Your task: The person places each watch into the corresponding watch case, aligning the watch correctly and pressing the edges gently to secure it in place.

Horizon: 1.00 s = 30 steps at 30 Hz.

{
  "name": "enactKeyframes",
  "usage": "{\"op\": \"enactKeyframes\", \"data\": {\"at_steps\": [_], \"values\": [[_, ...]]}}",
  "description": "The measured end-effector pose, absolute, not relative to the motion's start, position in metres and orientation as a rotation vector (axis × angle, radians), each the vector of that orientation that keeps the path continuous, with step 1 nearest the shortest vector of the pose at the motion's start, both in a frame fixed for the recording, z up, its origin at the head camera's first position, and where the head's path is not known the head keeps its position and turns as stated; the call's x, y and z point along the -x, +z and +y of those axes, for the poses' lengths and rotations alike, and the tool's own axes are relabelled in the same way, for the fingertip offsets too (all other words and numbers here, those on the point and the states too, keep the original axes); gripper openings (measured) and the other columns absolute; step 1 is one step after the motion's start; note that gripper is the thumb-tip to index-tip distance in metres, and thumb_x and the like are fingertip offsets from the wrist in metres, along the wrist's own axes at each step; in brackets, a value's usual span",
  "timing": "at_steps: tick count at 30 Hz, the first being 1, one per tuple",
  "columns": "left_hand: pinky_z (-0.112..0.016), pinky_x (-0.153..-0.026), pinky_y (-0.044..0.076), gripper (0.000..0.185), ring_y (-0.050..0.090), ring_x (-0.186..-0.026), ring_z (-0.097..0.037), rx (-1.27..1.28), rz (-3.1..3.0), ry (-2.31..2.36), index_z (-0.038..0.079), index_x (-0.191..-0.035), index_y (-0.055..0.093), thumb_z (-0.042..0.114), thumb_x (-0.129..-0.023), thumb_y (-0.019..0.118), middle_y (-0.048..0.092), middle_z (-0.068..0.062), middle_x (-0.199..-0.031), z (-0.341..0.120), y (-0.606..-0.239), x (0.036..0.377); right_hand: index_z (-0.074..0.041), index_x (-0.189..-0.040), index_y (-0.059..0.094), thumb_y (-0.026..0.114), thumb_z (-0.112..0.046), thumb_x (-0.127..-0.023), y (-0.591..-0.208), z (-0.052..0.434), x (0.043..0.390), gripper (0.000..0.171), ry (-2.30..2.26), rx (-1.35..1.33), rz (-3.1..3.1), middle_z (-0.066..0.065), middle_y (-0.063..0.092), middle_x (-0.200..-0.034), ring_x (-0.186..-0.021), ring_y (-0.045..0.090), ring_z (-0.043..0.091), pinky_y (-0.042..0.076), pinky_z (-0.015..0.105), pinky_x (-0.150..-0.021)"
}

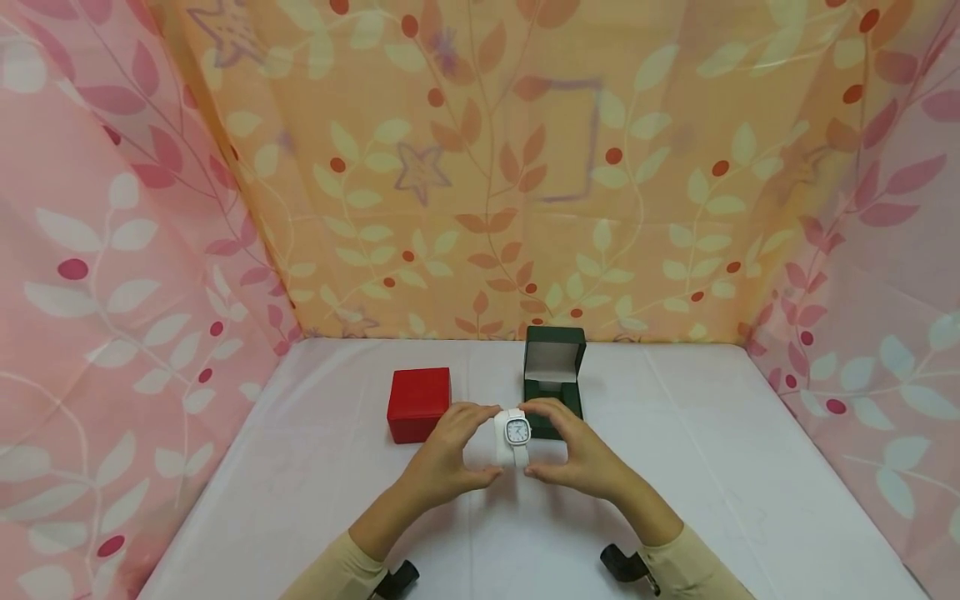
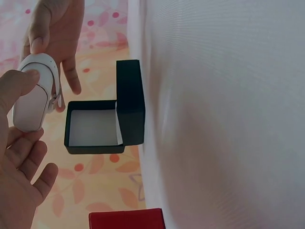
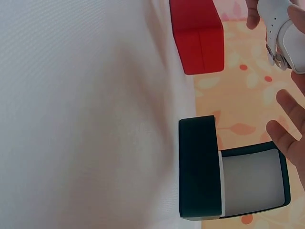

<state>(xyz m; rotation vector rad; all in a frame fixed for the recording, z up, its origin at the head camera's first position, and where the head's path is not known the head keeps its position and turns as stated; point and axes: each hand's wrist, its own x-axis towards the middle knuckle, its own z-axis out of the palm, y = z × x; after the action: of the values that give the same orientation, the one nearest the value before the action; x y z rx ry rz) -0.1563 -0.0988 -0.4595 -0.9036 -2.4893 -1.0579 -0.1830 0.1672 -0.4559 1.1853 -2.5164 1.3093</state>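
1. A white watch (image 1: 514, 436) is held up between both hands, just above the table (image 1: 712, 467) and near its middle, with the square dial facing up toward the person.
2. The left hand (image 1: 450, 450) pinches the watch from its left side: the thumb sits low at the strap and the fingers curl over the top edge. In the left wrist view the thumb (image 2: 16, 86) presses on the rounded white strap (image 2: 33, 93).
3. The right hand (image 1: 573, 450) mirrors it on the other side, fingertips on the top of the watch and the thumb under it, so both hands are clamped on the same piece.
4. Just behind the hands stands a dark green box (image 1: 553, 379) with its lid raised upright; the pale lining inside the lid shows. From the head view the right hand's fingers overlap the box's front edge, though I cannot tell whether they touch it.
5. To the left of the green box, a little apart from it, sits a closed red box (image 1: 418, 404), near the left hand's knuckles.
6. The table is covered in a white cloth, and leaf-patterned curtains (image 1: 487, 167) in orange and pink close it in on three sides.
7. Both forearms wear pale cream sleeves (image 1: 337, 571).
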Motion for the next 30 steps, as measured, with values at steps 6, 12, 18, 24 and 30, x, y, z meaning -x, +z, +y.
{"op": "enactKeyframes", "data": {"at_steps": [6, 12, 18, 24, 30], "values": [[-0.037, -0.098, 0.056, 0.083, 0.049, -0.128, -0.013, 0.926, -2.460, -1.016, 0.013, -0.146, 0.055, 0.023, -0.073, 0.094, 0.062, 0.006, -0.137, -0.098, -0.464, 0.157, -0.024, -0.148, 0.045, 0.090, -0.027, -0.080, -0.461, 0.166, 0.184, 0.082, 1.300, -1.188, -2.504, -0.004, 0.048, -0.149, -0.140, 0.045, 0.019, 0.041, 0.043, -0.115], [-0.038, -0.100, 0.055, 0.083, 0.050, -0.128, -0.015, 0.950, -2.435, -0.974, 0.012, -0.145, 0.055, 0.023, -0.073, 0.095, 0.063, 0.005, -0.137, -0.097, -0.465, 0.159, -0.022, -0.148, 0.046, 0.090, -0.028, -0.080, -0.464, 0.166, 0.186, 0.081, 1.283, -1.195, -2.481, -0.002, 0.048, -0.148, -0.138, 0.046, 0.020, 0.042, 0.041, -0.115], [-0.038, -0.101, 0.054, 0.083, 0.050, -0.128, -0.014, 0.972, -2.426, -0.959, 0.013, -0.145, 0.056, 0.026, -0.073, 0.094, 0.063, 0.005, -0.136, -0.096, -0.465, 0.159, -0.023, -0.147, 0.046, 0.089, -0.032, -0.081, -0.467, 0.164, 0.185, 0.080, 1.300, -1.186, -2.490, -0.003, 0.048, -0.148, -0.138, 0.046, 0.019, 0.041, 0.039, -0.115], [-0.038, -0.100, 0.055, 0.082, 0.051, -0.127, -0.016, 0.973, -2.434, -0.928, 0.012, -0.146, 0.055, 0.027, -0.074, 0.093, 0.064, 0.004, -0.136, -0.095, -0.467, 0.159, -0.023, -0.148, 0.046, 0.090, -0.029, -0.080, -0.469, 0.163, 0.186, 0.081, 1.303, -1.182, -2.495, -0.005, 0.048, -0.148, -0.138, 0.046, 0.018, 0.041, 0.040, -0.116], [-0.041, -0.103, 0.053, 0.083, 0.050, -0.128, -0.015, 0.915, -2.485, -0.896, 0.012, -0.145, 0.055, 0.029, -0.074, 0.093, 0.063, 0.005, -0.137, -0.097, -0.467, 0.159, -0.022, -0.149, 0.047, 0.089, -0.030, -0.082, -0.470, 0.162, 0.186, 0.080, 1.236, -1.155, -2.500, -0.005, 0.050, -0.148, -0.138, 0.047, 0.019, 0.044, 0.050, -0.112]]}}
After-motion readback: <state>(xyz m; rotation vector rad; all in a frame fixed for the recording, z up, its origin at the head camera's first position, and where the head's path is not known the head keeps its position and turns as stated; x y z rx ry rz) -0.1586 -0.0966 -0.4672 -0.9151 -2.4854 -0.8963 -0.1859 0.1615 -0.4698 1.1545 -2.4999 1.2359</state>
